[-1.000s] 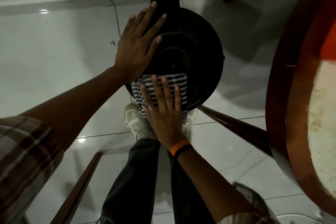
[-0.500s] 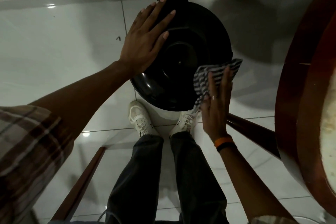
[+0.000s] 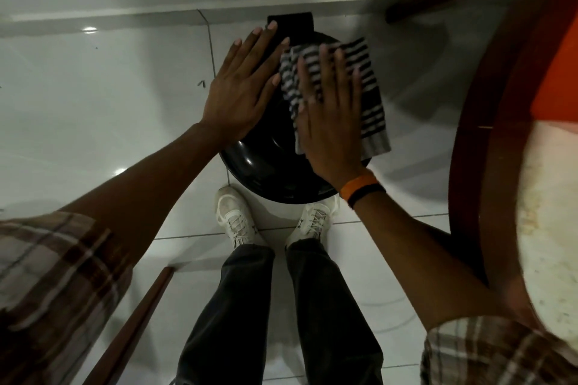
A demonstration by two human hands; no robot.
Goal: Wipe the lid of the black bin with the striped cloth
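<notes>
Lid [image 3: 269, 172] of the black bin, round and glossy, sits low on the white tiled floor [image 3: 93, 109], straight ahead of the person's two white shoes [image 3: 239, 222], whose toes reach almost under its near rim. A black hinge tab [image 3: 295, 25] juts from the lid's far edge, close to the wall skirting.

Spread over the lid's far right part lies the striped cloth [image 3: 369, 97], black and pale grey bands, its right edge hanging just past the lid's rim. On top of the cloth presses the right hand [image 3: 331, 122], palm down and flat, fingers spread and pointing away from the person; nothing is pinched, the cloth is simply held under the palm. An orange band and a black band [image 3: 361, 189] circle that wrist.

Left of the cloth, the left hand [image 3: 240, 94] lies flat on the lid's left side, fingers extended and slightly fanned, fingertips reaching toward the hinge tab, thumb tip touching or just beside the cloth's bunched left edge.

Both forearms are bare below plaid sleeves [image 3: 53, 278]. Dark trousers [image 3: 247, 306] run down to the shoes. Right of the lid stands a round wooden table [image 3: 488, 166] with dark brown rim, its legs slanting across the floor.
</notes>
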